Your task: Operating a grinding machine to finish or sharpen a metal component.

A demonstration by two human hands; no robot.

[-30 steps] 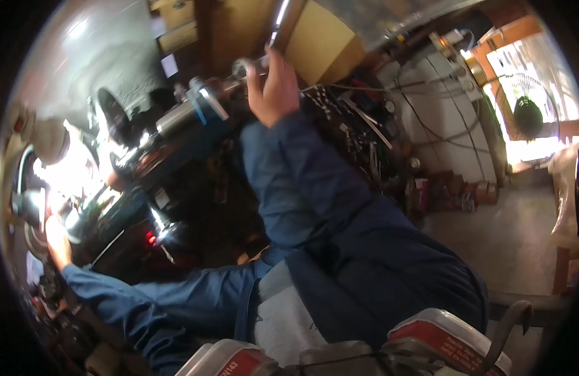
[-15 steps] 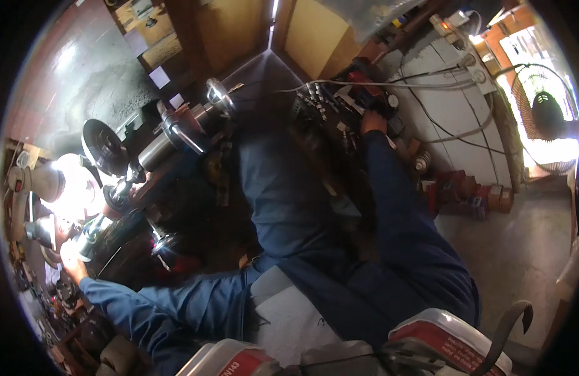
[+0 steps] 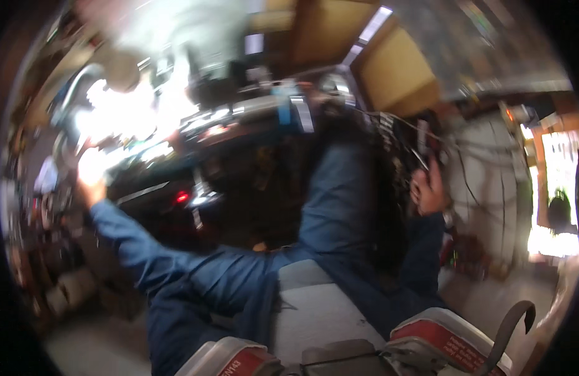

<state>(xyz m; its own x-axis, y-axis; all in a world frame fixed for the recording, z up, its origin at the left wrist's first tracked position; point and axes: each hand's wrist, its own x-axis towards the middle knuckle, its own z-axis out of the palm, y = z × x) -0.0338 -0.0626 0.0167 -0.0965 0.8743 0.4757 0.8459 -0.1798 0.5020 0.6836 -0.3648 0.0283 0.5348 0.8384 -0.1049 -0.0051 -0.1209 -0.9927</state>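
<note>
My left hand (image 3: 94, 182) reaches to the left end of a lathe-like machine (image 3: 239, 113), beside a glaring work lamp (image 3: 123, 106). Glare and motion smear its fingers, so what it touches is hidden. On the right, my right hand (image 3: 429, 191) is raised over a dark cluttered bench, its fingers curled. A thin, shiny metal piece (image 3: 421, 158) sticks out past the fingertips and seems to be in its grip; the blur hides its exact kind.
A bright chrome part (image 3: 205, 194) and a red light (image 3: 182, 197) sit below the machine. Cables (image 3: 468, 175) hang on the pale right wall, near a fan (image 3: 559, 210) at a bright opening. Red-and-white respirator filters (image 3: 440, 338) show at the lower edge.
The view has swung left and blurred. My right hand has lifted from the tools on the bench and now shows a thin metal piece. My left hand stays at the machine's left end.
</note>
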